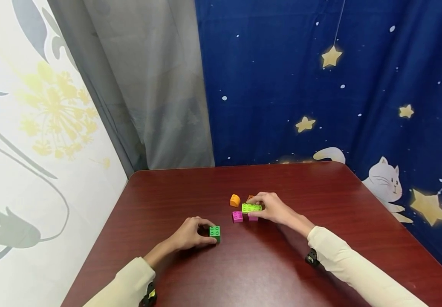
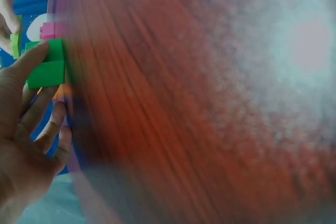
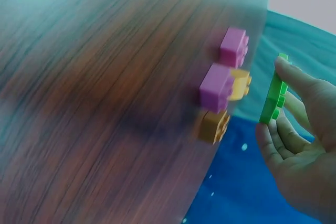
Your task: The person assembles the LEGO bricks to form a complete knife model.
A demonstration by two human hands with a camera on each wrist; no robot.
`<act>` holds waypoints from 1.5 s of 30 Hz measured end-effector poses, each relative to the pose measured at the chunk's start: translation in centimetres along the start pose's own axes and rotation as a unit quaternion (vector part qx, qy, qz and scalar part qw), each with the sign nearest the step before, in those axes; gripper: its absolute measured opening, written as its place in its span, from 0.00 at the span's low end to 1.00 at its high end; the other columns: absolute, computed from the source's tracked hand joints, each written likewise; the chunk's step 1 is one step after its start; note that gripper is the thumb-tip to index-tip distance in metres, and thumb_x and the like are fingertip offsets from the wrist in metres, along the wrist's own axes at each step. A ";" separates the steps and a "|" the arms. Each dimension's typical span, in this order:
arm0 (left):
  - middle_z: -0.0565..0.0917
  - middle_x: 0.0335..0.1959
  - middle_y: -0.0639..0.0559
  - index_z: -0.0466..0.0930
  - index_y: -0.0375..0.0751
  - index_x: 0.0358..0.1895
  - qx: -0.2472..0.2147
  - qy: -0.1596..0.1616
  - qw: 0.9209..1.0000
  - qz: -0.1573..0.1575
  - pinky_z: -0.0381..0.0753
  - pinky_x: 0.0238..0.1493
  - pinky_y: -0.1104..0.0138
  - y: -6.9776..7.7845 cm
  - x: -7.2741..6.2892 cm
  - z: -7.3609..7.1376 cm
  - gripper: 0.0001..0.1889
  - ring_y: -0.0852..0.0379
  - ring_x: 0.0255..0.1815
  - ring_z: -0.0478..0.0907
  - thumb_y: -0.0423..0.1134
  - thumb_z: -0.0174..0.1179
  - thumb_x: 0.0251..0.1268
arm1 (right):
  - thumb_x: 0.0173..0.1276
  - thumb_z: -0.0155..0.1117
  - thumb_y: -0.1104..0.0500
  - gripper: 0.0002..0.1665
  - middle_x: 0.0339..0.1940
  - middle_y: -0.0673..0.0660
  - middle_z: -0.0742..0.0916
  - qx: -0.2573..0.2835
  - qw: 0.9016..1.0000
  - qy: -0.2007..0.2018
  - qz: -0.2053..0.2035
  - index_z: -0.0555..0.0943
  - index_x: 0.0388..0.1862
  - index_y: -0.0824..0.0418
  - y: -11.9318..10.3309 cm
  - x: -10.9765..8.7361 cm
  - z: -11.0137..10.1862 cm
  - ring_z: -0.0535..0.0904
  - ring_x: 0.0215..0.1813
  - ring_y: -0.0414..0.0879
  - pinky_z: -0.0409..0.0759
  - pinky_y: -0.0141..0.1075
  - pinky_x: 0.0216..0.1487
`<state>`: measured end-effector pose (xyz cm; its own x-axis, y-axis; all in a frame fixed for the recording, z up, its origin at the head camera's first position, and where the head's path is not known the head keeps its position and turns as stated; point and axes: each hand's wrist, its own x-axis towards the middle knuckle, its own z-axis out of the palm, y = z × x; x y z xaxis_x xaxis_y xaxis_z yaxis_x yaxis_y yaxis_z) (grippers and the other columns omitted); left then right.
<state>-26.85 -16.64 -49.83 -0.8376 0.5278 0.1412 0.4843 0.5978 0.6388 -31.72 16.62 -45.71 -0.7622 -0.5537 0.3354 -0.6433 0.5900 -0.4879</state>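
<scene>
My left hand (image 1: 194, 233) pinches a green toy building brick (image 1: 215, 233) between thumb and fingers, low over the table. Up in the air, my right hand (image 1: 276, 209) grips a thin lime-green brick (image 1: 251, 208) with two rows of studs by its ends. The right wrist view shows this lime brick (image 3: 274, 98) held apart from the bricks on the table. Between the hands stands a pink brick (image 1: 238, 216). A second pink brick (image 3: 215, 88) is partly covered by the lime one in the head view.
Behind the pink bricks stand a curved orange brick (image 1: 235, 200) and another orange brick (image 3: 212, 127), the latter mostly hidden by my right hand in the head view. The dark red wooden table (image 1: 182, 183) ends at a grey curtain (image 1: 167, 106) and a blue one (image 1: 259, 85).
</scene>
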 end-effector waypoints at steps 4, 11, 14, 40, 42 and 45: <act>0.86 0.39 0.62 0.90 0.51 0.49 -0.006 -0.004 1.000 -0.002 0.80 0.44 0.64 -0.1 0.1 0.0 0.17 0.57 0.42 0.78 0.50 0.79 0.58 | 0.60 0.83 0.56 0.20 0.40 0.51 0.88 0.012 1.000 -0.004 -0.016 0.90 0.50 0.60 -1.3 0.4 0.7 0.79 0.36 0.46 0.77 0.31 0.34; 0.86 0.37 0.62 0.90 0.50 0.48 -0.004 -0.004 1.000 0.005 0.80 0.43 0.64 -0.2 0.4 0.2 0.17 0.57 0.41 0.79 0.49 0.79 0.57 | 0.59 0.83 0.52 0.20 0.45 0.47 0.91 0.004 0.999 -0.022 -0.029 0.90 0.50 0.56 -3.6 1.1 2.3 0.80 0.39 0.47 0.77 0.36 0.43; 0.87 0.37 0.63 0.90 0.50 0.47 0.001 -0.003 1.000 0.012 0.80 0.44 0.64 -0.1 0.6 0.0 0.16 0.58 0.40 0.80 0.49 0.79 0.58 | 0.59 0.84 0.51 0.20 0.44 0.46 0.91 0.013 0.999 -0.027 -0.031 0.90 0.48 0.54 -4.6 1.5 2.9 0.81 0.38 0.47 0.77 0.35 0.42; 0.86 0.35 0.66 0.89 0.53 0.44 0.026 0.013 1.000 0.004 0.77 0.43 0.67 0.1 0.3 0.1 0.16 0.62 0.39 0.77 0.50 0.80 0.55 | 0.60 0.83 0.53 0.18 0.42 0.49 0.90 0.043 0.995 -0.056 -0.066 0.91 0.47 0.55 -7.8 2.7 7.3 0.79 0.36 0.38 0.77 0.26 0.36; 0.86 0.35 0.66 0.89 0.52 0.45 0.028 0.015 0.999 0.007 0.76 0.42 0.67 0.1 0.2 0.1 0.16 0.62 0.38 0.77 0.51 0.80 0.55 | 0.60 0.83 0.52 0.18 0.42 0.49 0.90 0.044 0.995 -0.057 -0.063 0.91 0.48 0.55 -7.9 2.7 7.5 0.80 0.37 0.38 0.77 0.26 0.37; 0.86 0.35 0.66 0.89 0.53 0.45 0.025 0.012 1.000 0.006 0.77 0.41 0.68 0.1 0.0 0.1 0.16 0.62 0.38 0.77 0.50 0.80 0.55 | 0.60 0.83 0.51 0.18 0.43 0.48 0.90 0.041 0.996 -0.058 -0.055 0.91 0.48 0.54 -8.0 2.6 7.8 0.81 0.38 0.38 0.78 0.26 0.38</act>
<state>-26.78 -16.48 -49.81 -0.8372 0.5205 0.1681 0.5061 0.6205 0.5990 -28.02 5.92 -47.23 -0.6708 -0.6795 0.2972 -0.7106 0.4741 -0.5198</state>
